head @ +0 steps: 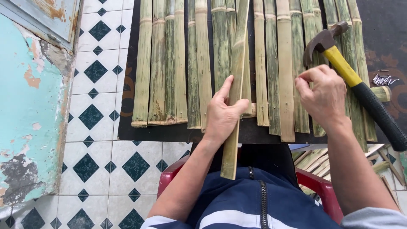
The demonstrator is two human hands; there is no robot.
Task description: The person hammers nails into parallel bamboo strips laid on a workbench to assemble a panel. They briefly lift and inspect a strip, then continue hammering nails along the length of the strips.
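Observation:
My left hand (222,112) grips a long green bamboo slat (234,89) that lies over a row of several bamboo slats (169,63) on a dark board (178,132). The held slat sticks out past the board's near edge toward my lap. My right hand (322,95) hovers over the slats at the right with fingertips pinched together; whether something small is between them cannot be seen. A hammer (352,76) with a yellow and black handle lies on the slats just beyond my right hand.
A pile of small nails (385,79) lies on the board at the far right. White floor tiles with dark diamonds (95,110) and a peeling turquoise wall (25,110) lie left. A red chair (316,182) is under me, with loose bamboo pieces (318,163) beside it.

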